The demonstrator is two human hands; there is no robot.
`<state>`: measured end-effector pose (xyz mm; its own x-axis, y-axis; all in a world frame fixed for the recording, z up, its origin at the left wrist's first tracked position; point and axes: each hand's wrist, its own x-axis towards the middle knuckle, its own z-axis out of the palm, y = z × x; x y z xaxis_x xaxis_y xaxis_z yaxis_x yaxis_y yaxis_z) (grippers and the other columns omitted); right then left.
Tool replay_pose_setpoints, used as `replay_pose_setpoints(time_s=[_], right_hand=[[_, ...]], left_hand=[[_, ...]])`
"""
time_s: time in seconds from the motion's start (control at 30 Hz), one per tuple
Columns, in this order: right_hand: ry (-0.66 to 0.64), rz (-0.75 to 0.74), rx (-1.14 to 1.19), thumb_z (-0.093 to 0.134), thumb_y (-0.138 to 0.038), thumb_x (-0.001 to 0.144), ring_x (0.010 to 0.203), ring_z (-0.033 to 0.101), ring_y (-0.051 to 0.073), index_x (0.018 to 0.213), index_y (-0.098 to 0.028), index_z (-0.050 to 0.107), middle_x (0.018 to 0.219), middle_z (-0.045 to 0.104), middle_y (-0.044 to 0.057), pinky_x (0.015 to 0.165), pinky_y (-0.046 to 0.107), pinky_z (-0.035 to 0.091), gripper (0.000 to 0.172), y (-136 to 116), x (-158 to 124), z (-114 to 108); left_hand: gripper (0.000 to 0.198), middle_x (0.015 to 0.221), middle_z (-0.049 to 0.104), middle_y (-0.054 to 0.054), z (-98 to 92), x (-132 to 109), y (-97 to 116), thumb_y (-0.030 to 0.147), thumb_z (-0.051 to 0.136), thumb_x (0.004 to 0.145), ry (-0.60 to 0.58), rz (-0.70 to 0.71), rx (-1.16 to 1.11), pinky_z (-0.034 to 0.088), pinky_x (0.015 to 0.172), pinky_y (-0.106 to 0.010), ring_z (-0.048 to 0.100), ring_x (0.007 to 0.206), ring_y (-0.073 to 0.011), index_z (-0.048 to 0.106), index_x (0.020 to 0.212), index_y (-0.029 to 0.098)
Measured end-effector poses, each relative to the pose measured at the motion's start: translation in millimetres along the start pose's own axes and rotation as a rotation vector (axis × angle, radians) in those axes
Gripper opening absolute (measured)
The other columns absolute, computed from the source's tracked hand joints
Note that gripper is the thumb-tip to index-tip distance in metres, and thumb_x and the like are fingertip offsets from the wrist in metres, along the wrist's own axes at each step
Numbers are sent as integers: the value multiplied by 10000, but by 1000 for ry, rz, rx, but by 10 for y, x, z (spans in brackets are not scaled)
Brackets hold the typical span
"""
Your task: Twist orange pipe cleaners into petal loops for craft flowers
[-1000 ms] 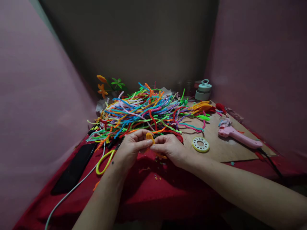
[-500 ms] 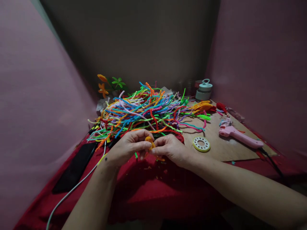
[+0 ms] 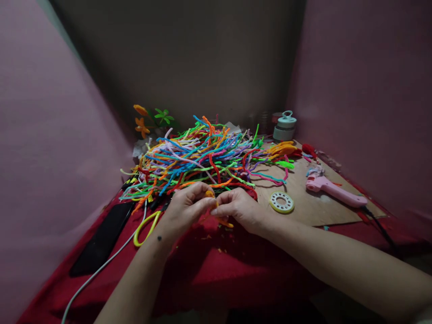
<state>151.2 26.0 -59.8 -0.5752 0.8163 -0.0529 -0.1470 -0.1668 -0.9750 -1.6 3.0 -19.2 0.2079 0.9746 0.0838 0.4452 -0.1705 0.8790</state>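
Note:
Between my two hands is an orange pipe cleaner (image 3: 209,194), bent into a small shape that my fingers partly cover. My left hand (image 3: 187,207) pinches it from the left, thumb against fingers. From the right, my right hand (image 3: 238,208) grips it with thumb and forefinger. An orange end (image 3: 227,222) sticks out below my right fingers. Just behind my hands lies a large heap of multicoloured pipe cleaners (image 3: 199,157). Yellow-handled scissors (image 3: 137,236) lie by my left wrist, their blades mostly hidden.
A roll of tape (image 3: 281,202) and a pink glue gun (image 3: 334,191) lie on a wooden board (image 3: 303,216). A black phone-like slab (image 3: 101,238) and a white cable (image 3: 111,258) are at left. Orange fuzzy flowers (image 3: 142,128) and a lidded jar (image 3: 285,126) stand behind.
My left hand has rolled slightly and its wrist has shifted right, uncovering more of the scissors' yellow handle. Less of the orange shape shows between my fingers. The whole view has shifted slightly.

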Motion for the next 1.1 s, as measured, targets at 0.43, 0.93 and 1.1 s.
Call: replay_pose_setpoints(time_s=[0.43, 0.93, 1.1], right_hand=[[75, 11, -105, 612, -200, 616, 359, 313, 43, 473, -155, 494, 386, 403, -66, 390, 213, 214, 191, -45, -34, 32], [54, 13, 147, 680, -214, 574, 338, 292, 47, 451, -151, 469, 362, 397, -65, 380, 222, 191, 252, -21, 30, -43], [111, -65, 214, 716, -309, 593, 420, 361, 53, 536, -139, 511, 468, 463, -46, 432, 217, 251, 272, 8, 74, -75]], left_hand=[[144, 534, 516, 28, 15, 51, 32, 264, 648, 667, 78, -17, 96, 330, 456, -190, 431, 489, -82, 595, 596, 151], [240, 444, 449, 47, 99, 198, 99, 357, 563, 753, 399, -53, -93, 287, 389, -192, 367, 377, -67, 560, 607, 167], [249, 564, 536, 18, -17, 187, -7, 401, 605, 732, 82, -168, -236, 317, 424, -177, 425, 439, -66, 602, 732, 152]])
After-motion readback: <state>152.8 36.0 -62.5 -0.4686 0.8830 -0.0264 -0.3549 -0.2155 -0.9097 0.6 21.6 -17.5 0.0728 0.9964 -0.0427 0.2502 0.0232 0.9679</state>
